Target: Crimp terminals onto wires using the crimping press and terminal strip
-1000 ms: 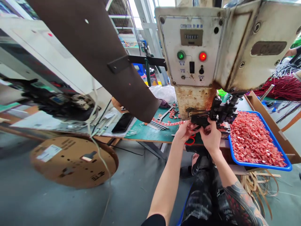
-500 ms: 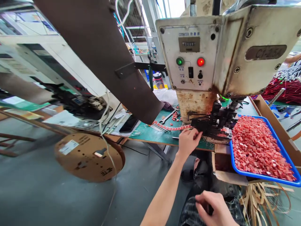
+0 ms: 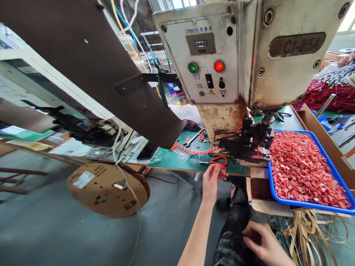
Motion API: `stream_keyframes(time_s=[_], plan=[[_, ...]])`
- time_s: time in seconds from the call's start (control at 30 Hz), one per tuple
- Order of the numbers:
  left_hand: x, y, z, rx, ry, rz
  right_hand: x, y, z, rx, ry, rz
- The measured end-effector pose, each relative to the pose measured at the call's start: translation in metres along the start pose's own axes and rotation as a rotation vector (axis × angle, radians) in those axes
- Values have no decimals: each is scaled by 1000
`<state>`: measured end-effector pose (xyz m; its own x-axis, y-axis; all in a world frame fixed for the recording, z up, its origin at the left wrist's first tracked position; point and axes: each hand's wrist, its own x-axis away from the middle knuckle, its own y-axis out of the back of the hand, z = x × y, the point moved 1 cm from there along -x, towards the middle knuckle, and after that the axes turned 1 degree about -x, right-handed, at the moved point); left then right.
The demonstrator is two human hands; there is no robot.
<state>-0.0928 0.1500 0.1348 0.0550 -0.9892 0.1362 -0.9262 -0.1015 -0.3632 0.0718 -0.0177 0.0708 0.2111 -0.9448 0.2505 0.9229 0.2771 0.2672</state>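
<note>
Left hand: left hand (image 3: 211, 181) raised at the near edge of the surface (image 3: 177, 161), fingers loosely curled, grip released, holding nothing; fingertips just below the scissors.
Scissors: red-handled scissors (image 3: 216, 161) lie flat on the green surface, at 12 o'clock from the left hand, blades pointing to 9 o'clock; whether fingertips touch the handle cannot be told.
Right hand: right hand (image 3: 265, 244) low at 5 o'clock of the view, resting on the dark trouser leg (image 3: 235, 236), fingers bent over the cloth, gripping no object.
Machine: press (image 3: 238, 55) at 12 o'clock, green and red lamps lit; red strip (image 3: 196, 150) runs into its tooling.
Tray: blue tray (image 3: 280, 197) at 3 o'clock, heaped with red pieces (image 3: 302, 170).
</note>
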Motion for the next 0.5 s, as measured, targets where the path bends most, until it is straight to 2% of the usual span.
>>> stream_keyframes(time_s=[0.13,0.23,0.37,0.5], plan=[[-27,-22,-9,291,175,42,2,-14,-7,-80,-34,107],[-45,-35,-14,347,201,18,-4,-28,-21,-164,-49,183],[-56,-36,-15,316,220,2,-19,-40,-39,-249,-125,149],[-54,-31,-15,354,258,17,-27,-42,-40,-246,-108,143]])
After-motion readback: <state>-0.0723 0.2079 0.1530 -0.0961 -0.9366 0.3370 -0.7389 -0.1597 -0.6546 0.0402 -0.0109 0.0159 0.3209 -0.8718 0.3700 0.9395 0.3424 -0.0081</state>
